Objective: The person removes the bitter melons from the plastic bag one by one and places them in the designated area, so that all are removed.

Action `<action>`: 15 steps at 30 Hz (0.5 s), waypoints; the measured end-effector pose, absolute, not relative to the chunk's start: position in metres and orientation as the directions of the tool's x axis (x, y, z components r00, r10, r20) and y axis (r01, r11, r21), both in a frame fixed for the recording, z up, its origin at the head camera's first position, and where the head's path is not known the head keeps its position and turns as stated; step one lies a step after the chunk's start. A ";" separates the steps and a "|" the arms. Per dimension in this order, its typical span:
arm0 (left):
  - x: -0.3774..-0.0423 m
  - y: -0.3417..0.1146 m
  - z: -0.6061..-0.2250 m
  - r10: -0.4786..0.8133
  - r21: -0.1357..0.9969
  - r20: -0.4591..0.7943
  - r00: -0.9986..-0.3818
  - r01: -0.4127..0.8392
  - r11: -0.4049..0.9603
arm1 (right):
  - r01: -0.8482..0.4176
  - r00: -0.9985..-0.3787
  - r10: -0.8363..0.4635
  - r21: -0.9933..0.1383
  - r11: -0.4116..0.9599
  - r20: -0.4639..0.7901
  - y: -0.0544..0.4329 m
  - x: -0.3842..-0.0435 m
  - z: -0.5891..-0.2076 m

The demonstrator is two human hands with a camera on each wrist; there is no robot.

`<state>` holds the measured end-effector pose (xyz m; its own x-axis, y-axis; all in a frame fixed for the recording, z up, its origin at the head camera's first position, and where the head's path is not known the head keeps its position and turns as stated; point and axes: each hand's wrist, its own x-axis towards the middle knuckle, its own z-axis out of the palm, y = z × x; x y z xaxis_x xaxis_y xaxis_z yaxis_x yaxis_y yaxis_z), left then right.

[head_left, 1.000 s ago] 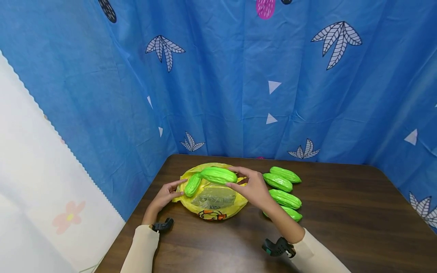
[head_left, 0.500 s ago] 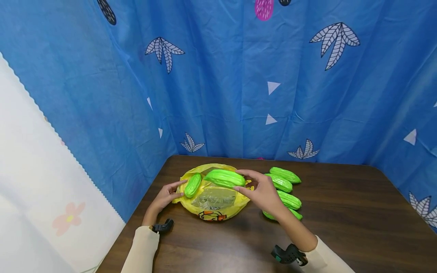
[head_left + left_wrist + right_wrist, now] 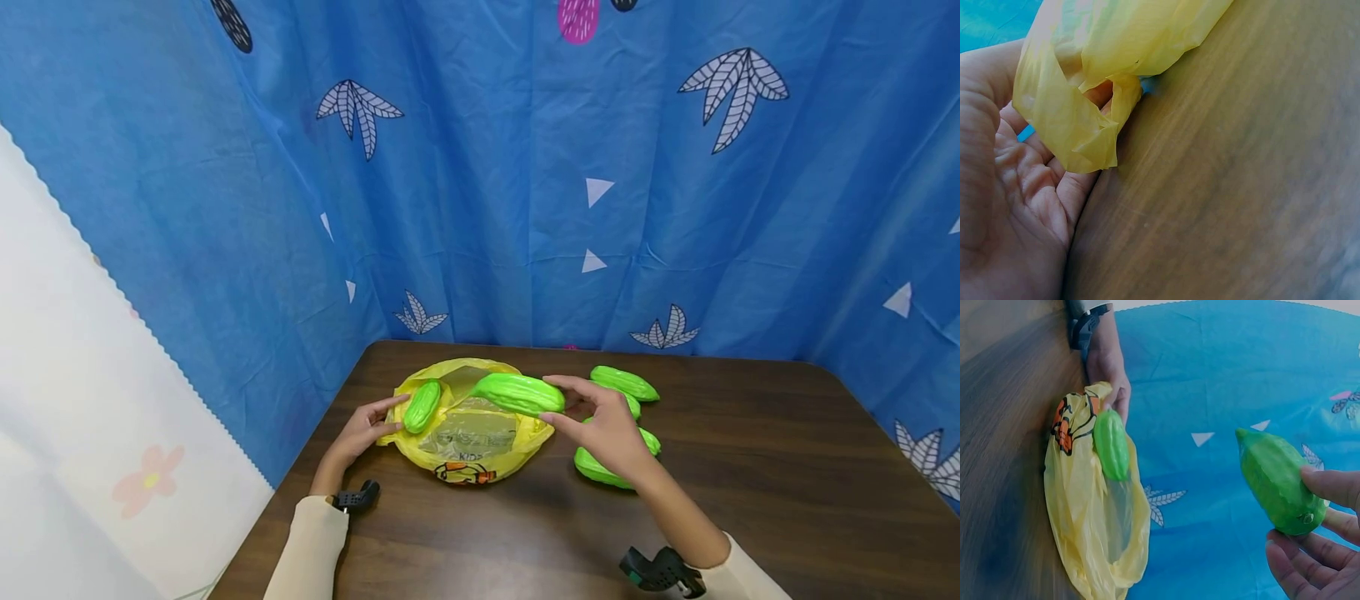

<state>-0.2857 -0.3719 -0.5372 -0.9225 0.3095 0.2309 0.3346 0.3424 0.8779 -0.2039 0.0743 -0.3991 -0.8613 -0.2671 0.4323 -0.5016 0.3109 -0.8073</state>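
Note:
My right hand (image 3: 609, 423) holds a bright green, ridged bitter gourd (image 3: 517, 394) in the air above the bag's right side, thumb on one side and fingers on the other. In the right wrist view that gourd (image 3: 1275, 481) tapers to a point away from the hand. My left hand (image 3: 365, 429) grips the left edge of a yellow plastic bag (image 3: 423, 454), whose mouth is spread wide. A second bitter gourd (image 3: 422, 407) lies at the bag's left side, close to the left fingertips. In the left wrist view, the yellow plastic (image 3: 1079, 131) hides part of the fingers.
Several more bitter gourds (image 3: 625, 382) lie on the brown table (image 3: 765, 467) to the right of the bag, partly hidden behind my right hand. A blue patterned curtain (image 3: 480, 208) hangs behind the table, and a white cloth (image 3: 90, 375) hangs at the left.
My right hand has moved to the right with its gourd, away from the gourd at the bag's left side. The left hand has stayed at the bag's edge.

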 end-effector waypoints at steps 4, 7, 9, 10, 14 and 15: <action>-0.286 -0.372 -0.537 0.306 0.886 0.234 -0.923 0.332 0.324 | -0.513 -0.857 -0.263 -0.789 0.338 0.444 0.084 -0.204 -0.400; -0.286 -0.372 -0.537 0.309 0.886 0.238 -0.921 0.336 0.319 | -0.512 -0.857 -0.262 -0.785 0.348 0.443 0.091 -0.203 -0.402; -0.286 -0.372 -0.538 0.310 0.884 0.240 -0.920 0.339 0.321 | -0.511 -0.858 -0.262 -0.783 0.354 0.442 0.096 -0.203 -0.402; -0.286 -0.372 -0.538 0.310 0.884 0.238 -0.920 0.338 0.323 | -0.507 -0.860 -0.260 -0.785 0.355 0.438 0.098 -0.202 -0.402; -0.287 -0.372 -0.538 0.299 0.887 0.226 -0.927 0.322 0.330 | -0.504 -0.863 -0.243 -0.776 0.380 0.442 0.108 -0.203 -0.401; -0.287 -0.372 -0.538 0.300 0.884 0.227 -0.926 0.326 0.336 | -0.505 -0.863 -0.238 -0.773 0.385 0.445 0.111 -0.203 -0.402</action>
<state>-0.2867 -0.3724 -0.5378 -0.9265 0.2998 0.2275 0.3257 0.3357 0.8839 -0.2032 0.1105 -0.4015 -0.8632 -0.2384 0.4450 -0.5047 0.3851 -0.7726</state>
